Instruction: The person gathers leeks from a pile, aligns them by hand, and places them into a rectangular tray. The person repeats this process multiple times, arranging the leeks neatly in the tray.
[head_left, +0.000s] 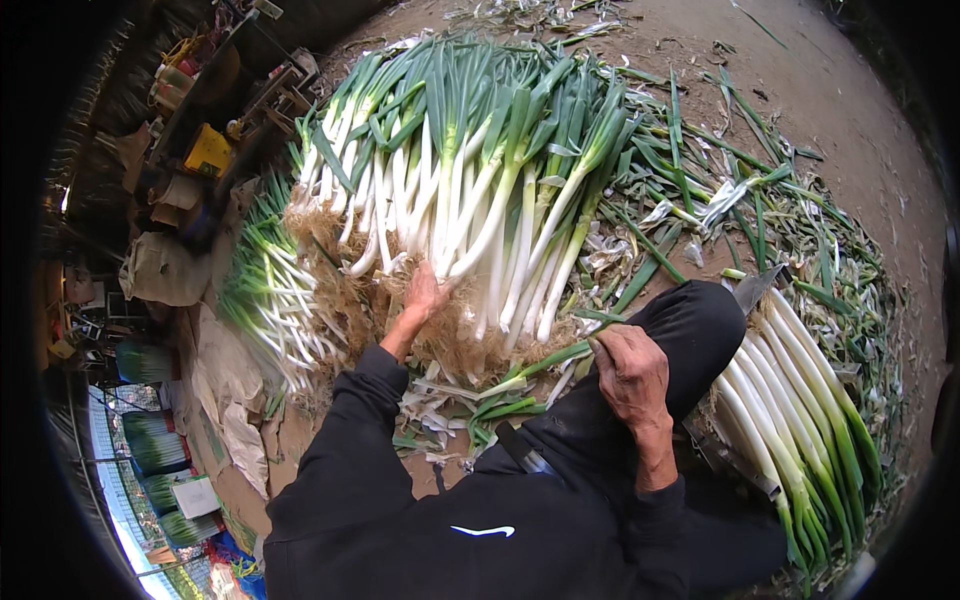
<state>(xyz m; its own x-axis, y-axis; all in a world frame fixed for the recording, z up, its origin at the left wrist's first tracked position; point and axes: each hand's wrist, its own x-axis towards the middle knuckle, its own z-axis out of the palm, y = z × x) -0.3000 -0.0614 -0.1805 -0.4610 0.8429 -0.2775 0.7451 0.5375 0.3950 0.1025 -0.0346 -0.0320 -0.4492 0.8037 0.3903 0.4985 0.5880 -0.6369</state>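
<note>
A large heap of green onions lies before me, roots towards me and green leaves pointing away. My left hand reaches to the root end of stalks at the middle of the heap, its fingers partly hidden among the roots. My right hand is curled above my raised knee, by the tip of a loose green leaf; its palm side is hidden, so whether it holds that leaf cannot be told. At the right, peeled stalks rest side by side in a metal rack, white ends towards the heap.
Smaller green onions lie left of the heap. Stripped leaves and peelings cover ground at the right. A sack cloth, a yellow container and bundled green onions stand or lie along the left side.
</note>
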